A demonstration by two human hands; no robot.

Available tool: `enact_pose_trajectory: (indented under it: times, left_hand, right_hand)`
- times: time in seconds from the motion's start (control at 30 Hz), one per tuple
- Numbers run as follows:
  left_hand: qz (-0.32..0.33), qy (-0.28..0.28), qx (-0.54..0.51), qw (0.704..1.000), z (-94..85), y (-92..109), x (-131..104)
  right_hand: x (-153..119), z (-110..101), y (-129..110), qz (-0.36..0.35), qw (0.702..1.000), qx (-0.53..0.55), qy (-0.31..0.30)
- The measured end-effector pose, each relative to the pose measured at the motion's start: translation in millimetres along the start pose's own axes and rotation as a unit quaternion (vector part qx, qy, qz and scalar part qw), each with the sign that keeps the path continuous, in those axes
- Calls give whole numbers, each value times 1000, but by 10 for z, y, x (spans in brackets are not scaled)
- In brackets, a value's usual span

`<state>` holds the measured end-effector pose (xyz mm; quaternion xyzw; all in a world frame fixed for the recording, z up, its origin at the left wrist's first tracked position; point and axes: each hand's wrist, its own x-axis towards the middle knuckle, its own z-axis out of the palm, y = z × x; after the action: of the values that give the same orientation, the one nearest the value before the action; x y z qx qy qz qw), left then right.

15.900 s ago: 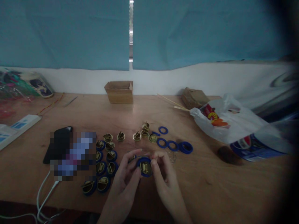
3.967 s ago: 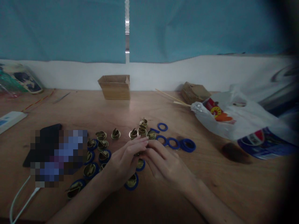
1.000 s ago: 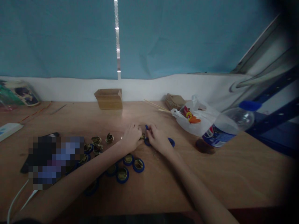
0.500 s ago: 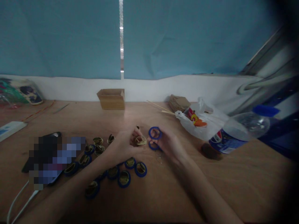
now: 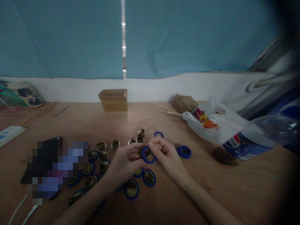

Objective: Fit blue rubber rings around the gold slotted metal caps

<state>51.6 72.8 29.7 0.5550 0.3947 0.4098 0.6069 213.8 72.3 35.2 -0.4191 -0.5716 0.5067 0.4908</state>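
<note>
In the middle of the table, my left hand (image 5: 126, 159) pinches a round gold-coloured metal piece with an upright tab, partly hidden by the fingers. My right hand (image 5: 165, 156) grips a blue ring (image 5: 149, 162) at its upper right edge. The ring is up against the gold piece; whether it is seated on it, I cannot tell. Another blue ring (image 5: 159, 132) shows just beyond my right fingers, held or lying there, I cannot tell which. Around my left hand lie several gold pieces set in blue rings (image 5: 131, 189) and several bare gold pieces (image 5: 115, 144).
Loose blue rings (image 5: 184, 152) lie right of my right hand. Farther right are a plastic bag (image 5: 225, 128) and a tilted bottle (image 5: 248, 143). A small cardboard box (image 5: 114, 102) stands at the back. Phones (image 5: 42, 162) with white cables lie at the left.
My hands have come together, bringing a blue ring against the gold piece. Bare gold pieces and loose rings hidden before now show. The view has shifted slightly.
</note>
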Motion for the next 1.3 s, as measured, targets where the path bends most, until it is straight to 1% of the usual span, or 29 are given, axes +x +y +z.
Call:
enact_pose_trajectory:
  times: [0.07,0.2,0.27,0.33,0.43,0.6,0.7,0.87,0.97,1.13,1.3]
  left_hand:
    - [-11,-14,-28,999,-17,5,-12]
    - [-23,-97,-91,991,-55,81,-34]
    - [-39,-117,-111,986,-75,124,-48]
    - [-57,-108,-113,986,-92,145,-57]
    - [-63,-85,-106,989,-101,124,-50]
    - [-65,-88,-123,986,-83,78,-25]
    - [-58,-81,-128,987,-75,75,-28]
    - [-39,-70,-124,989,-78,54,-29]
    - [-35,-64,-121,990,-80,54,-26]
    - [-22,-70,-114,991,-79,78,-20]
    - [-21,-51,-85,995,-90,58,-14]
  right_hand:
    - [-12,20,15,-19,1000,-7,22]
    - [-20,18,74,-41,997,-29,58]
    - [-21,6,106,-49,995,-49,68]
    - [-30,-2,134,-62,993,-76,71]
    - [-59,-5,162,-90,984,-135,69]
    - [-89,-18,133,-115,962,-237,65]
    - [-66,-27,96,-116,954,-268,65]
    - [-32,-38,107,-86,953,-288,29]
    - [-31,-43,125,-80,952,-297,3]
    - [-22,-52,99,-77,958,-277,-7]
    - [-26,-91,19,-71,963,-259,-32]
